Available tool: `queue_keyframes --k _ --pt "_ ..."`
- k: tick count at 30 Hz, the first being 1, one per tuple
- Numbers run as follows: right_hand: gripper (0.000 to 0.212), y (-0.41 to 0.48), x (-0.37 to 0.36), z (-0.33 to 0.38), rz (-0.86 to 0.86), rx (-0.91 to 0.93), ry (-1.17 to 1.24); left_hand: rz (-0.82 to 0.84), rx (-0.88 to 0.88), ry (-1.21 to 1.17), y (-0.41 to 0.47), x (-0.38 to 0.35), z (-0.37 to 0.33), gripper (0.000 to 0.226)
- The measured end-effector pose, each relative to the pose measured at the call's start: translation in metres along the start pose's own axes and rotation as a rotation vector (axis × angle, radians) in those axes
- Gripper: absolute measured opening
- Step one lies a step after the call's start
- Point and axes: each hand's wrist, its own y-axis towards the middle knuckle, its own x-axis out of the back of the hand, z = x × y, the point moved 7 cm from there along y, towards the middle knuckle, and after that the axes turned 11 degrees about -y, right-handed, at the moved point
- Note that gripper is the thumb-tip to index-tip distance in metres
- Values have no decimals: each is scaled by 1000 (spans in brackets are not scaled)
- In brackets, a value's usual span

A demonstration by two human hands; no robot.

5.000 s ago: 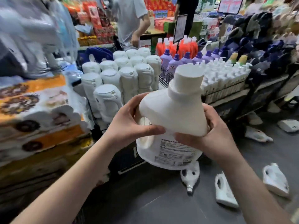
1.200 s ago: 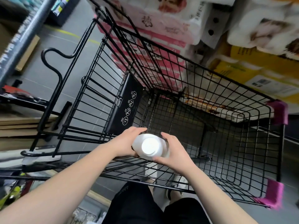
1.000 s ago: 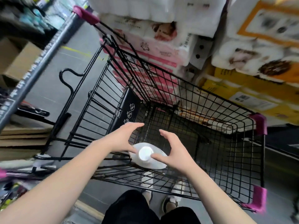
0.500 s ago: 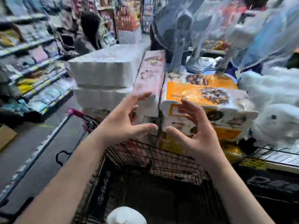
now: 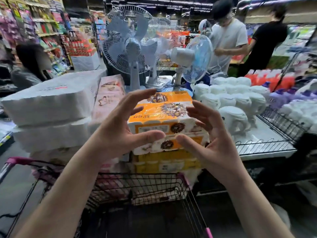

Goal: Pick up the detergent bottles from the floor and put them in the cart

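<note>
Below our wrists, cart [image 5: 145, 184]; left hand [image 5: 120, 133], right hand [image 5: 211, 143] both empty, fingers spread, palms facing. Tissue packs [image 5: 163, 117] just beyond. Display bottles [image 5: 235, 100] farther, right of right hand; floor detergent bottles out of view. Best next: we turn, crouch, grab handle.

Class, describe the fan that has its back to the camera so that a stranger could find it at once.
Beyond the black wire cart rises a stack of orange paper-roll packs, and behind it stand electric fans. Take the rightmost fan, beside the white detergent bottles. Alone among them it is turned away, showing its pale motor housing.
</note>
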Motion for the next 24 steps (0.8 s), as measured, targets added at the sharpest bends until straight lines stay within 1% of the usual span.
queue_keyframes --k 5,7,10,16,19,24 --pt "82 -27 35 -13 -100 -66 -46 95 -34 -100 17 -52 -1 91" --pt "80 -40 54 -17 -147 -106 -44 145 -37 -136 25 -76 -4 89" --pt "77 -61 88 -26 -215 -133 -63 224 -63 -168 39 -118 -10 87" --pt "76 -101 167 -46 -340 -175 -100 296 -116 -227 68 -206 -32 84" --pt "77 -129 223 -62 -398 -199 -143 345 -119 -283 87 -270 -47 87" --pt "73 -175 325 -95 -477 -269 -232 451 -144 -343 119 -388 -73 90"
